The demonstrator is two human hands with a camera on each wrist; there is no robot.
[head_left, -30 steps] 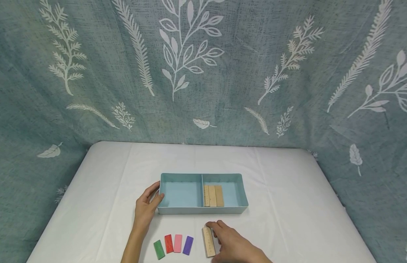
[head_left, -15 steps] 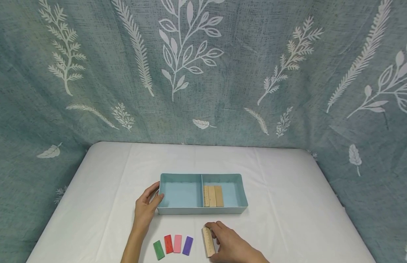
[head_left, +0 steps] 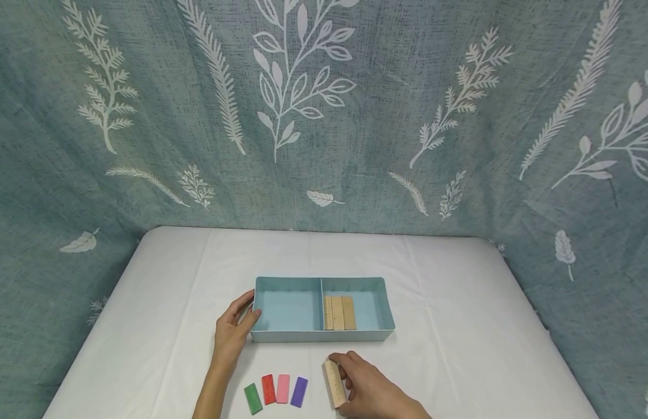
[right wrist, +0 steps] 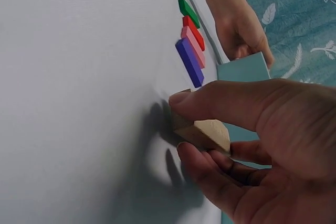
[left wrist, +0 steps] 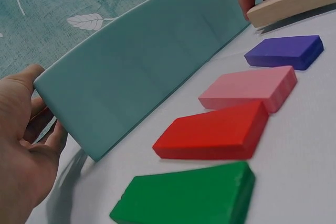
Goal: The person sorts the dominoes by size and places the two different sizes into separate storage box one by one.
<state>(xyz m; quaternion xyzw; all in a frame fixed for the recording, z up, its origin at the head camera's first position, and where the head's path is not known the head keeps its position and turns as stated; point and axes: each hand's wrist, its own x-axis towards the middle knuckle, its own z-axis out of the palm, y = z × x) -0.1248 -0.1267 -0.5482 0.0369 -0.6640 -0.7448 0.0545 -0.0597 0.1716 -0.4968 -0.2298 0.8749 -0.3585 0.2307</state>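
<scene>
At the box's left end, my left hand (head_left: 235, 329) grips the light-blue divided box (head_left: 287, 336), with its thumb at the rim and fingers along the outer side wall. My right hand (head_left: 373, 387) pinches a plain wooden block (head_left: 335, 384) lengthwise, thumb at the near end and fingers at the far end. In the left wrist view a shadow lies under this wooden block (left wrist: 294, 4); the right wrist view has the thumb covering part of it. Several similar wooden blocks (head_left: 338, 313) lie side by side against the divider in the box's right compartment.
Left of my right hand, a green block (head_left: 253, 398), a red block (head_left: 269, 389), a pink block (head_left: 283, 389) and a purple block (head_left: 299, 391) lie in a loose row. White cloth (head_left: 460, 326) covers the table, and a patterned teal curtain (head_left: 376, 192) hangs behind.
The wooden block in my right hand has shifted slightly to the right and tilted a little. My left hand, the box and the coloured blocks stay in place.
</scene>
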